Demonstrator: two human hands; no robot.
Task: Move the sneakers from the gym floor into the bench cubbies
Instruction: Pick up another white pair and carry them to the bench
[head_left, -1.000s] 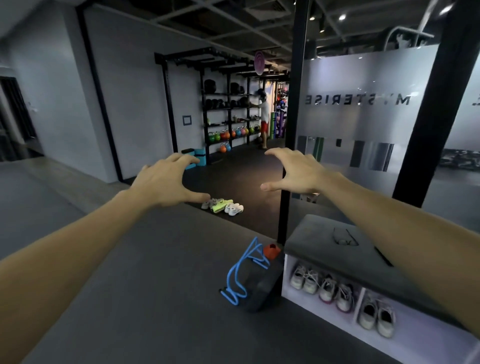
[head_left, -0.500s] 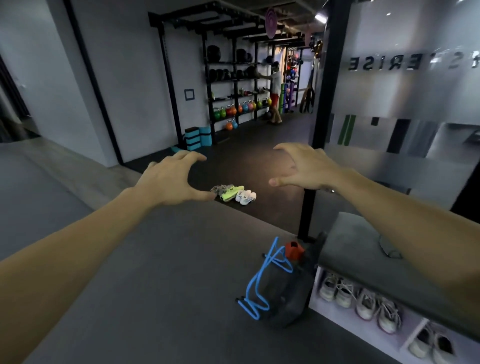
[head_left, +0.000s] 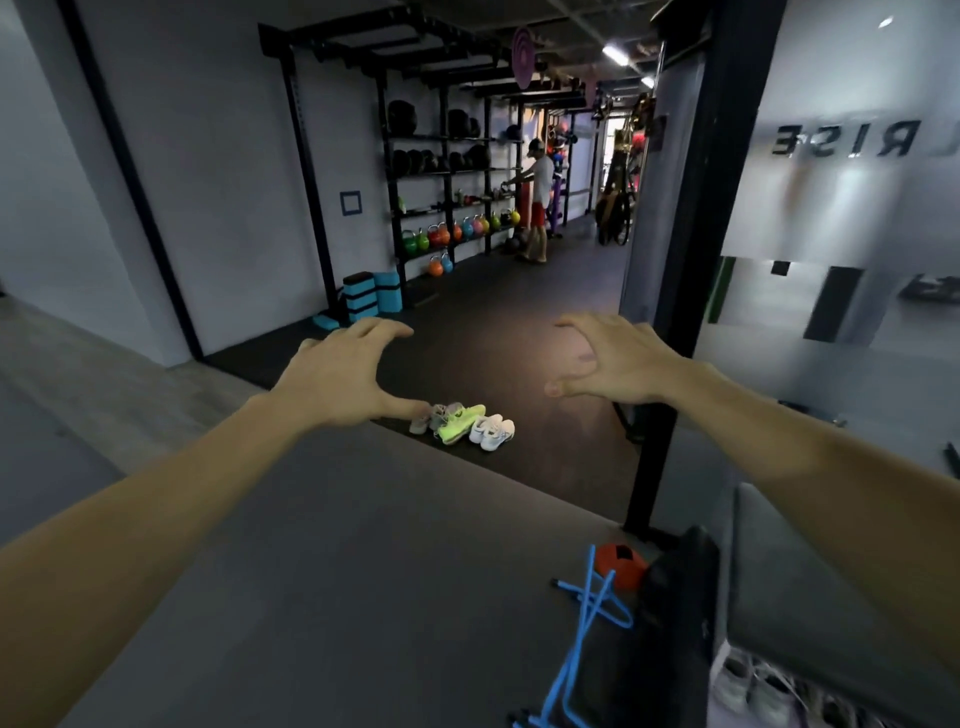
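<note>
Three pairs of sneakers stand side by side on the dark gym floor some way ahead: a grey pair (head_left: 428, 417), a neon yellow-green pair (head_left: 460, 422) and a white pair (head_left: 492, 431). My left hand (head_left: 337, 376) and my right hand (head_left: 613, 361) are stretched out in the air in front of me, fingers spread and slightly bent, holding nothing. At the lower right is the grey-topped bench (head_left: 810, 587); its white cubbies hold blurred pale sneakers (head_left: 748, 686).
A black bag (head_left: 670, 623), blue hurdles (head_left: 582, 639) and an orange cone (head_left: 621, 564) lie by the bench's left end. A black post (head_left: 680, 291) and frosted glass wall stand on the right. Racks of kettlebells and a person (head_left: 537, 202) are far down the hall.
The view has moved forward and to the left, so the sneakers on the floor look nearer and the bench has slid to the lower right corner. Both hands stay raised and empty.
</note>
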